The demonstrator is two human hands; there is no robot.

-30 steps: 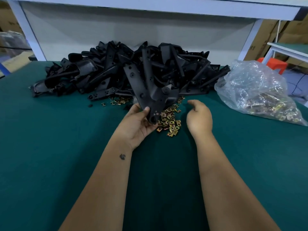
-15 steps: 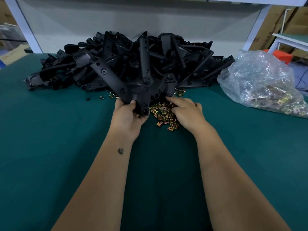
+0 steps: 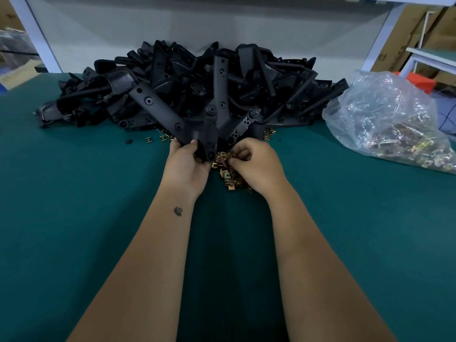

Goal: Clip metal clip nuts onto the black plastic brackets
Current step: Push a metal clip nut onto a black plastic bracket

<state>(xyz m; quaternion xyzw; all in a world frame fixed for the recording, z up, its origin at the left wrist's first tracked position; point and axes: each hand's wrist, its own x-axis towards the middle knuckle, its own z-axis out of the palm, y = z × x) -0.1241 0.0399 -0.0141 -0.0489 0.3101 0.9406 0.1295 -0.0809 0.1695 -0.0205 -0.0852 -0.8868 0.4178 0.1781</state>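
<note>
My left hand (image 3: pixel 186 166) grips the hub of a black plastic bracket (image 3: pixel 197 119) whose three arms fan upward, held just above the green table. Right beside it, my right hand (image 3: pixel 256 166) has its fingers curled and pinches a brass-coloured metal clip nut (image 3: pixel 225 162) close to the bracket's lower end. Beneath both hands lies a small heap of loose clip nuts (image 3: pixel 230 178). Behind them is a large pile of black brackets (image 3: pixel 187 80).
A clear plastic bag of clip nuts (image 3: pixel 392 124) lies at the right on the green table (image 3: pixel 74 193). A few stray nuts (image 3: pixel 148 140) sit at the pile's front edge. A white frame post and grey panel stand behind the pile.
The bracket has tipped so its arms spread wider. My right hand went from hovering at the right into the nut heap, then curled its fingers around a nut beside the bracket.
</note>
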